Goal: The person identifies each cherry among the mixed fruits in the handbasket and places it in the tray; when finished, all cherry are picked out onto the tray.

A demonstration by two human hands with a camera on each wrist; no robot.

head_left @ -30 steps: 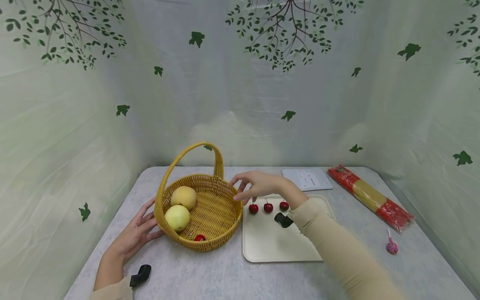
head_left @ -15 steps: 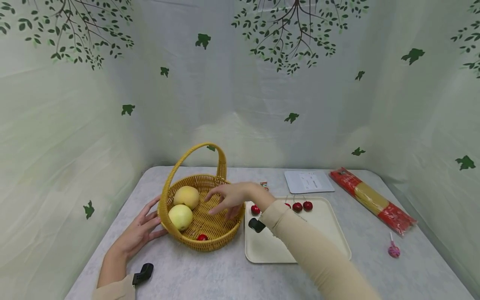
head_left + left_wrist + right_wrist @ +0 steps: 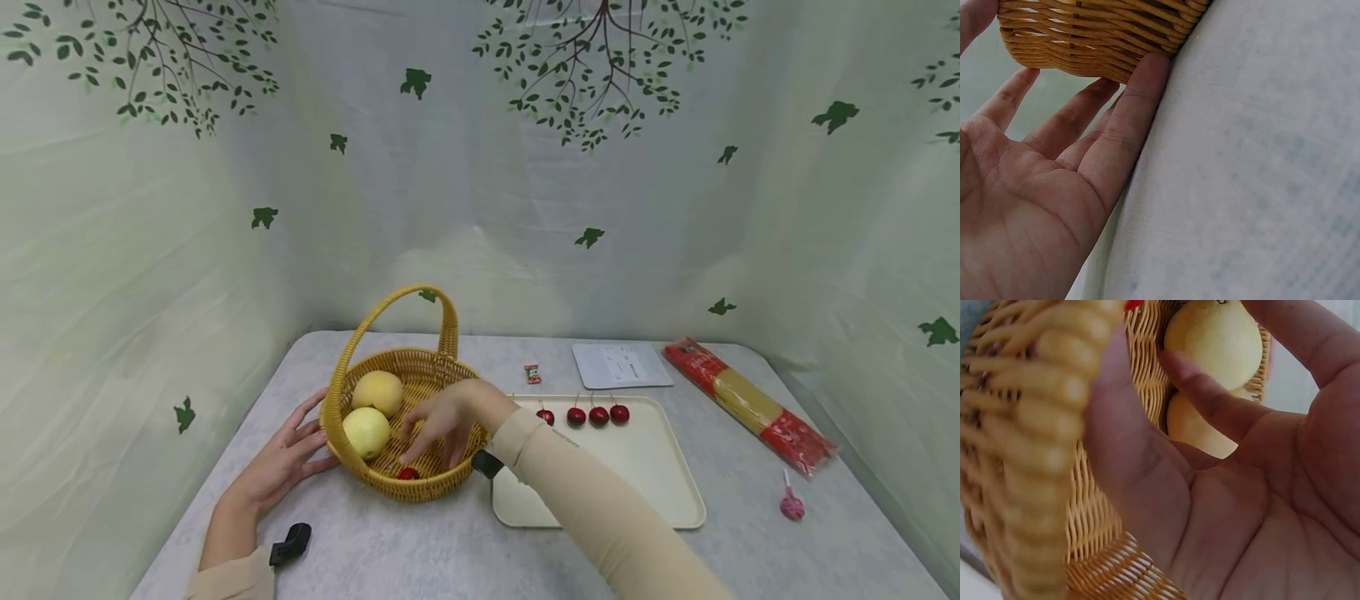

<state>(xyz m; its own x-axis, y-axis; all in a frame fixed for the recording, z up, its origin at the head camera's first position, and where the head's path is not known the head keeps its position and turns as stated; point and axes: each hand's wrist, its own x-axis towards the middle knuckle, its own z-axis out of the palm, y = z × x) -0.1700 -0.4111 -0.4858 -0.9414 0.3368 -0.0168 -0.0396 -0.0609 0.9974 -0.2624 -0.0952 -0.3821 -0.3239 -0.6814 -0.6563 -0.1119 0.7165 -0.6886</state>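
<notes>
A yellow wicker basket (image 3: 423, 490) with a tall handle stands left of centre. Two pale yellow round fruits lie inside: one smooth and greenish (image 3: 367, 432), the other (image 3: 377, 392) behind it. A red cherry (image 3: 408, 473) is at the front of the basket floor. My left hand (image 3: 277, 462) rests on the basket's left side, its extended fingertips against the weave (image 3: 1091, 44). Reaching over the right rim, my right hand (image 3: 446, 417) is inside the basket, fingers spread downward close to the cherry. In the right wrist view nothing shows between its fingers (image 3: 1204, 394).
Right of the basket is a cream tray (image 3: 637, 483) with several cherries (image 3: 576, 417) in a row. Behind it lie a small wrapped candy (image 3: 532, 374) and a white printed sheet (image 3: 622, 367). A red-and-yellow long packet (image 3: 750, 406) and a pink lollipop (image 3: 791, 506) are at right.
My right hand has moved left from above the tray's edge into the basket and down toward the cherry, uncovering the candy and tray cherries. My left hand stays at the basket's side.
</notes>
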